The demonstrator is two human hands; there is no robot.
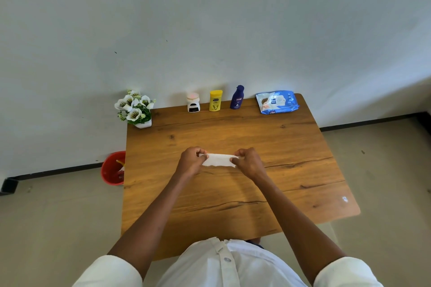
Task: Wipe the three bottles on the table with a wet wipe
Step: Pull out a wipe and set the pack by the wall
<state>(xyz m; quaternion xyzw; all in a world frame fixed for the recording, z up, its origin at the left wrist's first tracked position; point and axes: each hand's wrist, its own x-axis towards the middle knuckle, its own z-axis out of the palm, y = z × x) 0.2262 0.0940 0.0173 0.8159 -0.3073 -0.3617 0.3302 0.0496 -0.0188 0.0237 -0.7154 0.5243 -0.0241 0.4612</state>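
Hidden or unclear:
- Red bucket (pixel 113 168) on the floor at the left, partly cut off by the tabletop (pixel 291 147) edge; contents too small to name.
- Print on all three bottles and on the wipe pack (pixel 277 102) too small to read.
- Fingertips of both hands tucked behind the wipe ends; exact finger placement not clear.
- Small pale mark near the right front corner of the tabletop, not identifiable.

Task items:
- Wet wipe (pixel 219 160), white, stretched flat and level just above mid tabletop, between the two hands.
- Left hand (pixel 191 161): grip closed, fingers curled, pinching the left end of the wipe.
- Right hand (pixel 248 162): grip closed, fingers curled, pinching the right end.
- White bottle (pixel 193 102), yellow bottle (pixel 215 100), dark blue bottle (pixel 237 97): upright in a row along the far edge by the wall, well apart from both hands, untouched.

Other:
- Wipe pack, blue, lying flat at the far right corner, right of the blue bottle.
- Flower pot (pixel 136 109), white blooms, at the far left corner.
- White sleeves and buttoned shirt at the bottom edge.
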